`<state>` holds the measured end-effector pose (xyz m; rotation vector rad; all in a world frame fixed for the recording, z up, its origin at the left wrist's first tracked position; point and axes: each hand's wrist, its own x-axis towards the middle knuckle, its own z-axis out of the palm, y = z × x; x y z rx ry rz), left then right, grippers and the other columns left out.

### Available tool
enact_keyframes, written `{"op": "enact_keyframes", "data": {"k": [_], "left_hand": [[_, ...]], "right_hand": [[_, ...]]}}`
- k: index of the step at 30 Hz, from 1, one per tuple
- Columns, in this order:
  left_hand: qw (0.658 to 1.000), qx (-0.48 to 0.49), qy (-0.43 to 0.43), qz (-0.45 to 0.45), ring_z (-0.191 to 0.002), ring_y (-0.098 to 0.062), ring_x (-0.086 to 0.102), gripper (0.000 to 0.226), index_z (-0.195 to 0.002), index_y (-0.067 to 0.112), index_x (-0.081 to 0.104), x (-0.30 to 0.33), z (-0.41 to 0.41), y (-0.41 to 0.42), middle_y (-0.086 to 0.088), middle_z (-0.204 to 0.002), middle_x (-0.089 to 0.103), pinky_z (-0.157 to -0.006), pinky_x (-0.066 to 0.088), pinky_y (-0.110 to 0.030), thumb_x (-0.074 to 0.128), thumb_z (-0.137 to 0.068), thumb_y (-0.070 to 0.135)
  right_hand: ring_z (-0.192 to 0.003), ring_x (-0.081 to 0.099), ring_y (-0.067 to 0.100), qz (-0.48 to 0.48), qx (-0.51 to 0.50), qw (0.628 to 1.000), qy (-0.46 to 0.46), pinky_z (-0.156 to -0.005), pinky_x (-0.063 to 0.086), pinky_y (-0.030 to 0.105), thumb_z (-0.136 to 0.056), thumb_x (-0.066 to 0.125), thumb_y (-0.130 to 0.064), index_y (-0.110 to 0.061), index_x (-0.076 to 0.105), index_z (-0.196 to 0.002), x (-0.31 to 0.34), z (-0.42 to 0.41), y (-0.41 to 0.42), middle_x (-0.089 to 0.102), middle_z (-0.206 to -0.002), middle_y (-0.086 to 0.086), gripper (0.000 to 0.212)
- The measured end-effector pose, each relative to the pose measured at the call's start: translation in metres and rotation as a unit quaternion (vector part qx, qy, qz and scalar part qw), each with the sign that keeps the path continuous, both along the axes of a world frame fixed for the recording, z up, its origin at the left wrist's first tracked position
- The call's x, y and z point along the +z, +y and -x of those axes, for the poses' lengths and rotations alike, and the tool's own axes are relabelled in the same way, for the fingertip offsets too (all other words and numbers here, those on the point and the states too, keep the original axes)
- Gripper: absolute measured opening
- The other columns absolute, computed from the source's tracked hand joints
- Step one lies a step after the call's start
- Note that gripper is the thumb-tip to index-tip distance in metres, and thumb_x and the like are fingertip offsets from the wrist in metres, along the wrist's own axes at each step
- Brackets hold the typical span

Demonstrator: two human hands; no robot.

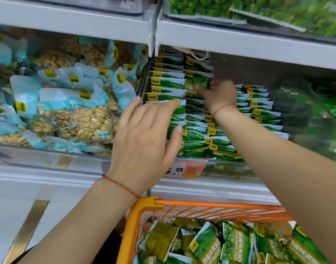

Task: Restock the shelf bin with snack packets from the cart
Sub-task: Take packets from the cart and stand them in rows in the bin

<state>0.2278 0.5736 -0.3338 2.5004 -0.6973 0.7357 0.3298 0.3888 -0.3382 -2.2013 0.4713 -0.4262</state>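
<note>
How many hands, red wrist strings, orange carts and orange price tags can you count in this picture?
Hands: 2 (left hand, right hand)
Red wrist strings: 2 ()
Orange carts: 1
Orange price tags: 1
Total: 6

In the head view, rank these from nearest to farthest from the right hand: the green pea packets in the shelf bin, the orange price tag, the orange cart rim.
From the right hand:
1. Green pea packets in the shelf bin: gripped by it, at the back of the bin.
2. Orange price tag: below, on the bin's front edge.
3. Orange cart rim: lowest, in front of the shelf.
</note>
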Motion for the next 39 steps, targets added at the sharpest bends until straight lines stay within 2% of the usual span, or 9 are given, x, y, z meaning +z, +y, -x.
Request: {"op": "enact_keyframes", "data": {"k": [4,13,17,19,23,27,29,34,39], "left_hand": [[1.0,-0.002,0.001,-0.004,-0.105,-0.019,0.058,0.036,-0.125,0.012,0.056,0.0,0.0,0.001,0.0,-0.11,0.065,-0.113,0.026,-0.038,0.044,-0.095,0.027],[1.0,-0.004,-0.009,-0.016,-0.101,-0.02,0.06,0.034,-0.122,0.012,0.059,-0.002,-0.001,0.0,0.0,-0.108,0.066,-0.112,0.028,-0.039,0.044,-0.095,0.027],[1.0,-0.012,-0.001,-0.014,-0.103,-0.019,0.058,0.034,-0.122,0.012,0.058,-0.003,-0.001,0.003,0.0,-0.108,0.066,-0.114,0.023,-0.036,0.043,-0.096,0.027],[1.0,-0.026,0.01,0.003,-0.106,-0.019,0.056,0.033,-0.122,0.011,0.057,-0.003,0.003,0.006,-0.001,-0.11,0.065,-0.115,0.021,-0.034,0.043,-0.096,0.026],[0.997,-0.046,0.033,0.048,-0.116,-0.022,0.051,0.033,-0.122,0.01,0.057,0.002,0.022,0.018,-0.004,-0.117,0.061,-0.115,0.023,-0.038,0.044,-0.095,0.024],[0.993,-0.085,0.048,0.066,-0.113,-0.021,0.052,0.029,-0.112,0.011,0.064,0.019,0.058,0.016,-0.001,-0.113,0.062,-0.105,0.026,-0.019,0.045,-0.093,0.023],[0.987,-0.139,0.066,0.052,-0.104,-0.013,0.052,0.028,-0.105,0.013,0.066,0.027,0.083,0.008,0.002,-0.106,0.064,-0.094,0.033,-0.017,0.044,-0.093,0.025],[0.929,-0.207,0.276,-0.137,-0.1,-0.011,0.059,0.028,-0.116,0.029,0.059,0.033,0.132,-0.014,0.011,-0.108,0.064,-0.082,0.049,-0.032,0.04,-0.097,0.037],[0.801,-0.162,0.403,-0.412,-0.118,-0.028,0.052,0.042,-0.136,0.018,0.046,-0.004,0.144,-0.05,-0.007,-0.132,0.054,-0.088,0.044,-0.034,0.042,-0.099,0.039]], "right_hand": [[-0.079,0.065,0.037,-0.026,-0.014,0.999,-0.027,-0.068,0.05,0.037,-0.083,0.07,-0.033,-0.008,0.047,-0.066,-0.008,-0.002,-0.003,0.055,-0.069,0.012,0.038],[-0.083,0.061,0.022,0.071,0.013,0.997,0.009,-0.07,0.046,0.029,-0.083,0.069,-0.037,-0.007,0.055,-0.067,0.001,-0.005,-0.006,0.066,-0.085,0.012,0.037],[-0.108,0.061,0.022,0.01,0.027,0.999,0.032,-0.088,0.045,0.025,-0.085,0.068,-0.035,-0.008,0.065,-0.114,0.009,0.005,-0.007,0.067,-0.115,0.008,0.041],[-0.107,0.061,0.021,-0.025,0.017,0.999,0.018,-0.09,0.047,0.027,-0.087,0.066,-0.029,-0.011,0.064,-0.116,0.015,0.015,-0.013,0.067,-0.114,0.006,0.035],[-0.091,0.062,0.016,-0.051,0.018,0.998,0.006,-0.083,0.049,0.025,-0.087,0.06,-0.014,-0.02,0.067,-0.099,0.031,0.056,-0.029,0.066,-0.095,0.002,0.015],[-0.043,0.053,-0.001,-0.068,0.076,0.995,-0.006,-0.05,0.045,0.014,-0.089,0.053,-0.007,-0.018,0.065,-0.083,0.046,0.118,-0.039,0.063,-0.071,-0.002,0.017],[-0.037,0.05,-0.003,-0.052,0.116,0.992,-0.015,-0.043,0.039,0.011,-0.092,0.053,-0.006,-0.014,0.063,-0.083,0.053,0.148,-0.039,0.061,-0.066,-0.003,0.016],[-0.04,0.054,-0.003,0.063,0.221,0.968,0.103,-0.046,0.047,0.018,-0.091,0.058,-0.013,-0.009,0.068,-0.083,0.071,0.198,-0.046,0.063,-0.064,-0.006,0.013],[-0.049,0.06,0.01,0.18,0.274,0.872,0.364,-0.049,0.048,0.02,-0.088,0.059,-0.016,-0.005,0.073,-0.081,0.078,0.242,-0.049,0.07,-0.068,0.0,0.019]]}}
